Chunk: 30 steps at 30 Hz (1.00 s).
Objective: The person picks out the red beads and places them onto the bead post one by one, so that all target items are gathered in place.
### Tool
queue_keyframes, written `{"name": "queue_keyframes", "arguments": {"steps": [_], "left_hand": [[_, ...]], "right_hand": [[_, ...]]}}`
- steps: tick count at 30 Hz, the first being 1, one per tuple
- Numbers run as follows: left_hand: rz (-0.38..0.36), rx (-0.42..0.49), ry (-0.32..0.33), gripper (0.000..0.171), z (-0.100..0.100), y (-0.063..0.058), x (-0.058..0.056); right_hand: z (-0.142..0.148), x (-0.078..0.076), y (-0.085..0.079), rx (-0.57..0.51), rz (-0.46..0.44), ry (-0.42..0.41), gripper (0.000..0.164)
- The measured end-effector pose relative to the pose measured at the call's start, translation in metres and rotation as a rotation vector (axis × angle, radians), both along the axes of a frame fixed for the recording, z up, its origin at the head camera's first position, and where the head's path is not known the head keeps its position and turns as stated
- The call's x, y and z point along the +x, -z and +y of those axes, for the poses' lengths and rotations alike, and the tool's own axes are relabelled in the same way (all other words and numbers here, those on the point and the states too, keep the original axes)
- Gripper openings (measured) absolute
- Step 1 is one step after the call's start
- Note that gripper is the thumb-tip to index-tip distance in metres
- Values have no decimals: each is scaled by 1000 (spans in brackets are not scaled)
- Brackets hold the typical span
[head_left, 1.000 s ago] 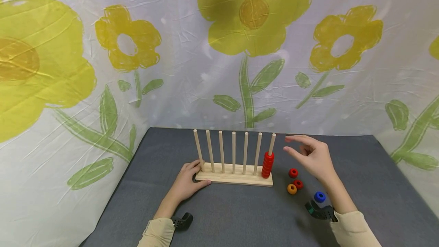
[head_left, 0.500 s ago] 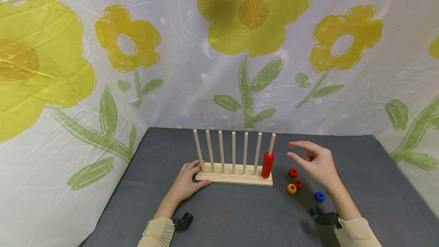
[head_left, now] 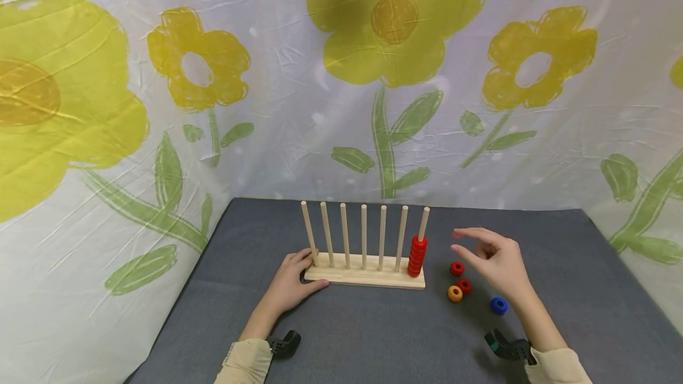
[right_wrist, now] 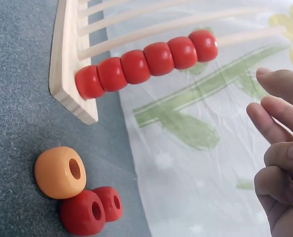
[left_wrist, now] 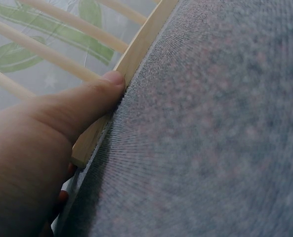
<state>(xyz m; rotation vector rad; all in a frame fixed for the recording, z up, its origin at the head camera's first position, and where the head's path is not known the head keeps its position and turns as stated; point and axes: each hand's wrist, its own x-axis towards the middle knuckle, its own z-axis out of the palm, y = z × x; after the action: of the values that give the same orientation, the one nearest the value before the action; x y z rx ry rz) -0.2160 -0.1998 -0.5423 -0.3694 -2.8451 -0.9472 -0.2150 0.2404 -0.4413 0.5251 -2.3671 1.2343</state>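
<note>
A wooden peg rack [head_left: 368,278] with a row of upright pegs stands on the table. Its rightmost peg carries a stack of several red beads [head_left: 417,257], with bare peg above them. My left hand [head_left: 288,282] grips the rack's left end; in the left wrist view the thumb [left_wrist: 94,101] lies along the front edge, while the other fingers are mostly hidden. Right of the rack, my right hand [head_left: 497,258] hovers with thumb and index finger parted, holding nothing. Near it lie two loose red beads [head_left: 456,268], an orange bead [right_wrist: 60,173] and a blue bead [head_left: 499,306].
Dark grey cloth [head_left: 373,336] covers the table. A white curtain [head_left: 283,135] printed with yellow flowers hangs behind and along the sides. Each wrist wears a black camera mount [head_left: 507,345].
My right hand has drifted a little right and toward me, away from the red stack, its fingers still parted. The left hand, rack and loose beads stay in place.
</note>
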Motion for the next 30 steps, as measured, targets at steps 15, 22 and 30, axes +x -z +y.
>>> {"name": "queue_keyframes", "arguments": {"steps": [15, 22, 30], "left_hand": [[-8, 5, -3, 75, 0, 2, 1], [-15, 3, -4, 76, 1, 2, 0], [-19, 8, 0, 77, -1, 0, 0]], "right_hand": [[8, 2, 7, -17, -18, 45, 30], [13, 2, 11, -6, -24, 64, 29], [13, -1, 15, -7, -1, 36, 30]]}}
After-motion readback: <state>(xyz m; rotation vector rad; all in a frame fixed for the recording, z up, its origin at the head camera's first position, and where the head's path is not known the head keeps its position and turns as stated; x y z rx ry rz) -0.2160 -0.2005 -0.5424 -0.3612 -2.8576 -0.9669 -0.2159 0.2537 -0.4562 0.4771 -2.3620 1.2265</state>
